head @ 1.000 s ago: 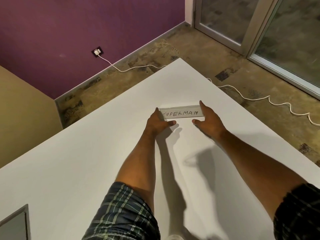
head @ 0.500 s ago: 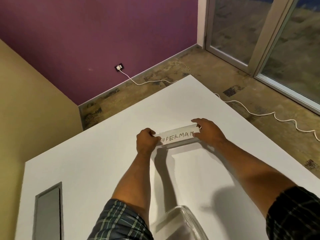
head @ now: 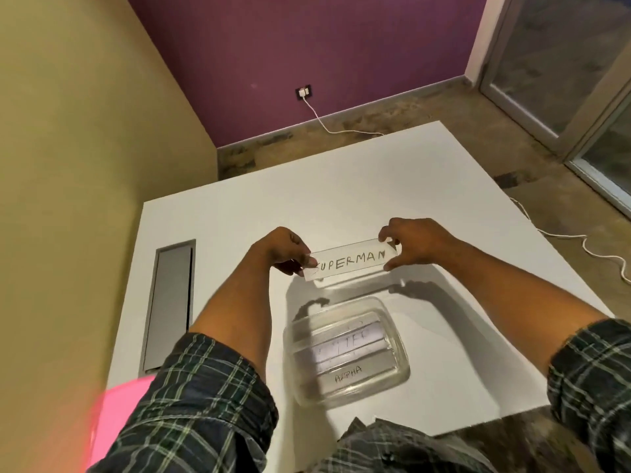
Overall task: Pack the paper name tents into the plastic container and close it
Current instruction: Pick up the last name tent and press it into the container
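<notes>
Setting: sparsely furnished room, office or meeting room in kind.
Work surface: large white table (head: 392, 186) at centre frame, with a grey rectangular cable hatch (head: 169, 303) set into its left part.
Walls: purple wall (head: 307, 46) at top centre; tan wall (head: 78, 131) at left.
Power: wall socket (head: 303, 93) low on the purple wall, white cable (head: 327, 126) trailing across the floor.
Floor: mottled brown floor (head: 444, 104), upper right.
Glazing: metal-framed glass doors (head: 563, 63) at far upper right.
</notes>
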A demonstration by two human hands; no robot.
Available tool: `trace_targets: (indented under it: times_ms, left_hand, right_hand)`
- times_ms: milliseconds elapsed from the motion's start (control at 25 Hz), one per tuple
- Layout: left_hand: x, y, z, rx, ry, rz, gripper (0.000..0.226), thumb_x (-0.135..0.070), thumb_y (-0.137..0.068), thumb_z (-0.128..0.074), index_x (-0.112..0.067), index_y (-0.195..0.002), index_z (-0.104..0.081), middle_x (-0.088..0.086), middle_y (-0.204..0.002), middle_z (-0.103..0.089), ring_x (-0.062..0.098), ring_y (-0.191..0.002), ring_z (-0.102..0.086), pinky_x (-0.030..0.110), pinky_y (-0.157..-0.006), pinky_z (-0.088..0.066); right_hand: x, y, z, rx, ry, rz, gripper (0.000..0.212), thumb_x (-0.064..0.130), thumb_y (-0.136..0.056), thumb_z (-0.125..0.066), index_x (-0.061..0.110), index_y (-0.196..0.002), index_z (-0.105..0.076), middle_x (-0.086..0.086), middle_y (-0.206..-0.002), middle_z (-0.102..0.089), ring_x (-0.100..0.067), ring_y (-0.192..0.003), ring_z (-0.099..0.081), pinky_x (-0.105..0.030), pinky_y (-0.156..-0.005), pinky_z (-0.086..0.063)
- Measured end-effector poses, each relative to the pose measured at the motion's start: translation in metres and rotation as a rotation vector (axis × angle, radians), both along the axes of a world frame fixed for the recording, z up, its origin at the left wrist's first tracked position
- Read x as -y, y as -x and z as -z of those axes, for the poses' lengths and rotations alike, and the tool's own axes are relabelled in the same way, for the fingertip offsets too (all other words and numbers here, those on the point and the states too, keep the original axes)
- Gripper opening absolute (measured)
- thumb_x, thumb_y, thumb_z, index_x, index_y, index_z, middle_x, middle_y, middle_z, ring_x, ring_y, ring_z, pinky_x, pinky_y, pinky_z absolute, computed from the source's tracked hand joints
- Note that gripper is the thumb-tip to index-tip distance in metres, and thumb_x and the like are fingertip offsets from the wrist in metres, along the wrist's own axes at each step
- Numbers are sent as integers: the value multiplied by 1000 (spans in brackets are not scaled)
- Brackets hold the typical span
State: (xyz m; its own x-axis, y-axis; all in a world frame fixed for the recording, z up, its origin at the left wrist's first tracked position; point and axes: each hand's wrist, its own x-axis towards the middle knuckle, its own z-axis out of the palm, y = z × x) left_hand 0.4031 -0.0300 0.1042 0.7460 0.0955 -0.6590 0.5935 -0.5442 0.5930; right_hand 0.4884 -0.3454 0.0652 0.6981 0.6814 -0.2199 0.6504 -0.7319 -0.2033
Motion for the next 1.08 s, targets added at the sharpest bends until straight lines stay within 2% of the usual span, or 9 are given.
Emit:
trace_targets:
  times_ms: [120,360,480,640,720,760,880,1000,1080]
  left_hand:
    - [-5,36,-1,-96,12,60,32,-16,-69,-91,-4,-95,-78,9,-82,-79,19,-69,-77,23,-56,-58]
    - [12,82,0,-308,-87,226,34,-28,-68,-91,-9,-95,-81,7,-78,-77,21,-69,-76,22,-59,-54]
    - [24,100,5,-363,-154,298,52,-37,-62,-94,-5,-99,-77,10,-82,-78,22,-70,-76,24,-61,-48]
    - [34,118,21,-341,-235,334,56,-31,-67,-92,5,-104,-70,18,-87,-77,29,-77,-75,26,-56,-50]
    - [41,125,30,-317,-245,348,42,-22,-76,-87,6,-101,-68,22,-84,-73,37,-84,-74,39,-71,-60]
    - [45,127,36,-301,-298,388,36,-22,-79,-84,3,-99,-67,18,-79,-71,37,-79,-73,42,-78,-60]
    - [60,137,52,-196,-598,568,28,-31,-84,-76,-10,-99,-67,3,-78,-62,20,-60,-61,31,-67,-51]
    - [67,147,70,-69,-809,688,28,-28,-88,-70,-14,-111,-68,5,-108,-67,25,-93,-69,31,-67,-44]
    - [67,151,78,1,-887,722,26,-25,-88,-68,-14,-111,-69,7,-113,-68,29,-101,-69,31,-66,-44]
  right_hand:
    - [-7,21,-3,102,39,-192,67,78,-62,-69,35,-110,-56,14,-110,-52,-15,-86,-61,-29,-64,-39]
    - [-11,56,5,-57,0,-294,57,63,-62,-80,28,-92,-47,11,-83,-59,-17,-75,-56,-32,-60,-40]
    - [-15,73,11,-86,17,-332,56,59,-63,-83,28,-89,-44,9,-78,-59,-19,-72,-55,-33,-60,-42]
    - [-18,90,21,-42,34,-372,54,56,-64,-82,28,-91,-44,5,-80,-64,-21,-72,-57,-33,-59,-41]
    - [-20,96,27,-5,55,-393,54,56,-65,-81,25,-97,-49,3,-81,-66,-23,-73,-59,-31,-60,-40]
    - [-21,99,30,19,64,-409,55,56,-66,-80,23,-100,-51,3,-80,-66,-24,-73,-59,-31,-60,-38]
    - [-24,108,38,100,107,-479,55,57,-67,-76,21,-98,-49,2,-76,-65,-23,-68,-52,-30,-60,-34]
    - [-22,114,43,174,153,-503,56,57,-70,-73,20,-102,-47,-1,-79,-67,-26,-73,-59,-32,-62,-37]
    - [-25,117,45,242,174,-540,56,55,-73,-72,20,-110,-48,-1,-87,-68,-27,-80,-62,-35,-68,-39]
